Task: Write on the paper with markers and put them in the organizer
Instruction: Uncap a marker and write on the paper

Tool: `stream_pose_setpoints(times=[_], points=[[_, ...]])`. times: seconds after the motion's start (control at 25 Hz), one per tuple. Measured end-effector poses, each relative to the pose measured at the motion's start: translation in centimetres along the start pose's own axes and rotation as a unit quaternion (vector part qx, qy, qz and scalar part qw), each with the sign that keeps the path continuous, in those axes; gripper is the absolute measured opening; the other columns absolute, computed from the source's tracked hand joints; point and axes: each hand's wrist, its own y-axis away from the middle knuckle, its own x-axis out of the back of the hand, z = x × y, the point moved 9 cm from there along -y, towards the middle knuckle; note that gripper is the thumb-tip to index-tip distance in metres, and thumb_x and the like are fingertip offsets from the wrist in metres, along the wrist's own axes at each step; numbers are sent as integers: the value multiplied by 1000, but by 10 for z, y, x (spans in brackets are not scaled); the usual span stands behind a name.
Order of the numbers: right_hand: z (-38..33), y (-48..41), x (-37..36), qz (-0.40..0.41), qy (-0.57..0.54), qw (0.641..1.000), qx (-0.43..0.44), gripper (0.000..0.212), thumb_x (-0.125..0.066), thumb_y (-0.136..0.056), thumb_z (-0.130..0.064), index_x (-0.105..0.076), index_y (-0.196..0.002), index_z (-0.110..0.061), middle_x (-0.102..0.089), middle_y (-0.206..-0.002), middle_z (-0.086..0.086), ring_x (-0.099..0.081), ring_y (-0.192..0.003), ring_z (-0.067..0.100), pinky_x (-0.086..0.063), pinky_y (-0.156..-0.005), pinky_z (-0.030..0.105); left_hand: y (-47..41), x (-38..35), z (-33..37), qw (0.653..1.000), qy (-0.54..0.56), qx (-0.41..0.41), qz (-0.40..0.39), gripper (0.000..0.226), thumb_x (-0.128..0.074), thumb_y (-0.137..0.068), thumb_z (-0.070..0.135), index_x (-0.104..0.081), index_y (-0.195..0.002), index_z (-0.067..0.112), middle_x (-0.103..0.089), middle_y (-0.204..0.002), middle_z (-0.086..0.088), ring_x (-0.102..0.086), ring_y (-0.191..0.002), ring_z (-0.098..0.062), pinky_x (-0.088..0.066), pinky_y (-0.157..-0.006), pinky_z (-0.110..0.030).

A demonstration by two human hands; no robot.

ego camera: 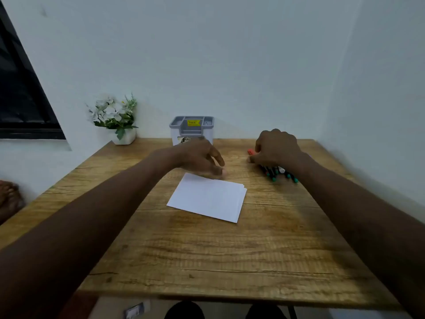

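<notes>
Head: right hand (276,148) rests on markers (279,174) (left hand (200,157) relaxed).

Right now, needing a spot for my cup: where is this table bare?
Widest bare patch: the table between the paper and the near edge, between the forearms. Another lies left, between the flower pot and the paper. Crowded at the back: the organizer, the left hand at the paper's far edge, the right hand over the markers.
</notes>
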Motion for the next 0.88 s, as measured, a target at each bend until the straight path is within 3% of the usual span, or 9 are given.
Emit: stream_pose_setpoints(times=[0.12, 0.28, 0.44, 0.56, 0.64, 0.72, 0.8, 0.88], points=[[5, 1, -9, -44, 1, 999, -30, 42, -76, -75, -56, -70, -99, -22, -61, -89, 0, -60, -87, 23, -46, -74, 32, 1, -6, -1, 999, -17, -1, -39, 47, -76, -77, 61, -75, -116, 33, -73, -110, 16, -63, -100, -1, -51, -88, -28], [3, 5, -10, -67, -56, 995, -55, 37, -65, -70, -47, -73, -95, -21, -65, -87, 2, -64, -85, 24, -55, -79, 35, -1, -7, -1, 1000, 3, 8, -2, 35, -84, -74, 51, -79, -100, 28, -72, -92, 17, -62, -88, 1, -46, -73, -21], [6, 5, -2, -22, -199, 978, -64, 52, -55, -60, -52, -78, -82, -11, -71, -73, 8, -63, -69, 20, -49, -64, 29, -6, -13, 1, 999, 42, 3, 2, 29, -86, -74, 45, -78, -95, 26, -71, -81, 15, -63, -81, 0, -43, -68, -20], [-1, -1, -5, -19, -324, 945, -35, 39, -59, -79, -38, -77, -86, -4, -76, -89, 15, -64, -64, 22, -49, -59, 27, -13, -17, -1, 996, 78, 13, 28, 25, -86, -74, 44, -80, -89, 26, -72, -79, 13, -64, -80, -2, -47, -69, -22], [-7, -2, -5, -17, -340, 940, -8, 23, -62, -93, -25, -78, -92, -9, -77, -102, 2, -67, -75, 14, -47, -61, 21, -20, -16, -4, 993, 99, 22, 62, 26, -87, -72, 47, -80, -86, 26, -74, -81, 9, -67, -83, -7, -52, -73, -28], [-14, -4, -4, 5, -341, 940, 26, 21, -65, -97, -26, -80, -97, -11, -75, -106, -7, -64, -85, 4, -42, -66, 15, -25, -17, -8, 990, 106, 29, 88, 30, -88, -69, 49, -79, -84, 24, -75, -80, 7, -68, -82, -7, -55, -75, -30], [-16, -7, -3, 33, -365, 930, 36, 19, -70, -95, -29, -81, -95, -14, -77, -95, -8, -64, -77, -2, -43, -64, 15, -26, -14, -15, 983, 123, 34, 129, 36, -91, -64, 51, -77, -81, 22, -75, -76, 8, -69, -76, -5, -56, -71, -26], [-15, -12, -3, 50, -403, 913, 35, 15, -76, -90, -29, -82, -88, -16, -74, -71, -8, -60, -56, 0, -44, -57, 16, -21, -6, -26, 965, 159, 47, 204, 42, -93, -59, 51, -72, -80, 21, -71, -76, 9, -65, -71, -3, -51, -63, -16]])
